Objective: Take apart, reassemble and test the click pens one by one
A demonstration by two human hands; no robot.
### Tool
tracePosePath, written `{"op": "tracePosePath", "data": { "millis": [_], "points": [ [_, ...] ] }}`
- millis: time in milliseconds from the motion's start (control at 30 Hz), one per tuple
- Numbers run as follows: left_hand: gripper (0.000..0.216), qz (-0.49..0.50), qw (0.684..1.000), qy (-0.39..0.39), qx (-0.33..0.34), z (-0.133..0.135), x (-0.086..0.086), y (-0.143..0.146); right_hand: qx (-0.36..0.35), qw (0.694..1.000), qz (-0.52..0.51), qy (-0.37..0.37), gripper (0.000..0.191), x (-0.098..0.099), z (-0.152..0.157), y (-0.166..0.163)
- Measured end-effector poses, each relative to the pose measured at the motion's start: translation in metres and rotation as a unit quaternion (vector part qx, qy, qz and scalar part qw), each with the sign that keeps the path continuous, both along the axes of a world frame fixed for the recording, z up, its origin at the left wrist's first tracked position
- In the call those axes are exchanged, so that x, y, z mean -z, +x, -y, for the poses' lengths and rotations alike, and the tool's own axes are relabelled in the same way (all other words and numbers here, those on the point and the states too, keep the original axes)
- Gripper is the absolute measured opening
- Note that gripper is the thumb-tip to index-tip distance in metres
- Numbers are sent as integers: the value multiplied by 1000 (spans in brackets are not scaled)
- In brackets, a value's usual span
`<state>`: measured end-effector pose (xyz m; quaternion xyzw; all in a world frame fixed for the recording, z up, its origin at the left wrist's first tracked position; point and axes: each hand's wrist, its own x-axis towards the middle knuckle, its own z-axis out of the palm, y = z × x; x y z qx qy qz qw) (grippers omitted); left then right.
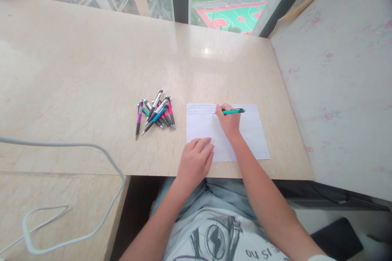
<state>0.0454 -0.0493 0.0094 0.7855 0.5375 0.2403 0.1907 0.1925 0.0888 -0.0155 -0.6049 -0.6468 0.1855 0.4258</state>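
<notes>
My right hand [229, 121] is closed around a green pen [234, 111], its tip touching the upper part of a white sheet of paper [245, 142]. Several rows of small handwriting run along the top of the sheet. Flat on the paper's lower left corner rests my left hand [197, 155], fingers stretched out and holding nothing. To the left of the paper lies a loose pile of pens, among them a blue pen [155, 119], a purple pen [139, 119] and a pink pen [170, 112].
A beige stone-look counter [92, 69] carries the paper and pens. A white cable [105, 153] loops across the left foreground. Windows [232, 12] border the far edge, and a flower-patterned wall [330, 77] stands on the right. The counter's front edge is close to my body.
</notes>
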Motion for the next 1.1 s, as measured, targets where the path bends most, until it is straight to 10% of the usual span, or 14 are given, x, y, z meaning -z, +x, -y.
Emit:
{"op": "tracePosePath", "data": {
  "millis": [1100],
  "points": [
    [20, 6, 1000, 1, 1, -1, -1, 0, 7, 1000, 24, 7, 36, -1, 0, 0]
  ]
}}
